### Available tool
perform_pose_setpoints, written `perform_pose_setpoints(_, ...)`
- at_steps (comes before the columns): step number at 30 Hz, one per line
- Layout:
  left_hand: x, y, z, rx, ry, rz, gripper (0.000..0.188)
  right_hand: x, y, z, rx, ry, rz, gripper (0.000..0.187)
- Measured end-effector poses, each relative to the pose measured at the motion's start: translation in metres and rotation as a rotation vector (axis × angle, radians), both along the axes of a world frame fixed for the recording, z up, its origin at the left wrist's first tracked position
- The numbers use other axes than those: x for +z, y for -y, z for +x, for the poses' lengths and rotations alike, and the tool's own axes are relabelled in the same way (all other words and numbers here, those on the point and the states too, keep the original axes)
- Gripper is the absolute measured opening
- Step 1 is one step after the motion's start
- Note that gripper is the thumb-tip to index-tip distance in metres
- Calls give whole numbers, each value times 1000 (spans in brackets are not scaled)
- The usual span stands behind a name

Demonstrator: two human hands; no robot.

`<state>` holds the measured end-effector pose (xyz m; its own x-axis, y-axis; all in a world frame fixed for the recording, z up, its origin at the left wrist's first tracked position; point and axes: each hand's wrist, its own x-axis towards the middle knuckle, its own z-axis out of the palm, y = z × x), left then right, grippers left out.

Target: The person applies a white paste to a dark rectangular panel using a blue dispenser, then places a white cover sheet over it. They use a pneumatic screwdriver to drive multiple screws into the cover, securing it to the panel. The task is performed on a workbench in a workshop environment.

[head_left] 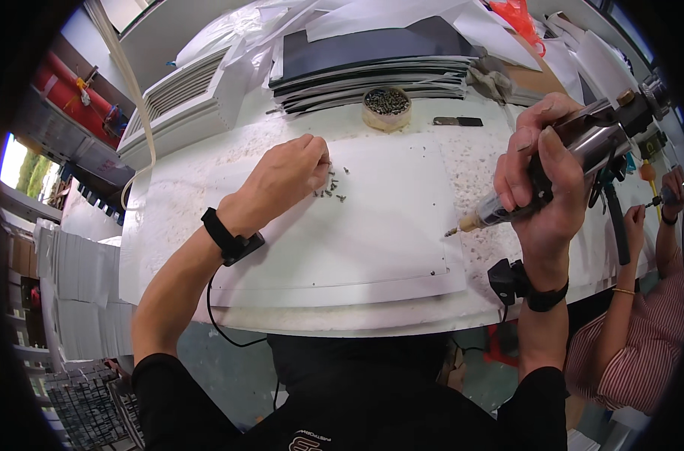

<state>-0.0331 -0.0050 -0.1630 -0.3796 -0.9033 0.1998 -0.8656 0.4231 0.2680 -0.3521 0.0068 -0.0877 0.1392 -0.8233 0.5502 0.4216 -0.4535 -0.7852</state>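
My right hand (545, 173) is wrapped round a silver powered screwdriver (499, 207), whose tip points down and left above the table, near the right edge of a white panel (372, 248). My left hand (289, 171) hovers low over that panel with its fingers curled together; whether a screw is between the fingertips is hidden. Beside those fingertips lies a small loose group of screws (333, 186). A few small dark screws or holes dot the panel's right side and front edge.
A round tub of screws (387, 109) stands at the back, next to a flat dark-handled tool (458, 121). Behind are stacked dark sheets (372, 64) and white louvred frames (184, 98). At the right, a co-worker in a striped shirt (627, 346) handles another tool.
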Motion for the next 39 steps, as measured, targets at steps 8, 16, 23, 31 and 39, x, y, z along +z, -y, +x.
perform_pose_setpoints(8,14,-50,-45,40,-749,471,9,14,15,12,244,232,-104,20)
perform_pose_setpoints(16,-3,-63,-55,-56,-1197,694,14,11,22,36,287,241,-72,16)
perform_pose_setpoints(23,-9,-62,-55,-82,-1257,800,21,8,21,44,267,253,-59,14)
perform_pose_setpoints(31,-14,-64,-55,-94,-1334,811,23,6,22,46,269,219,-98,15)
perform_pose_setpoints(39,-9,-59,-62,-47,-1393,824,22,9,25,44,212,216,-82,20)
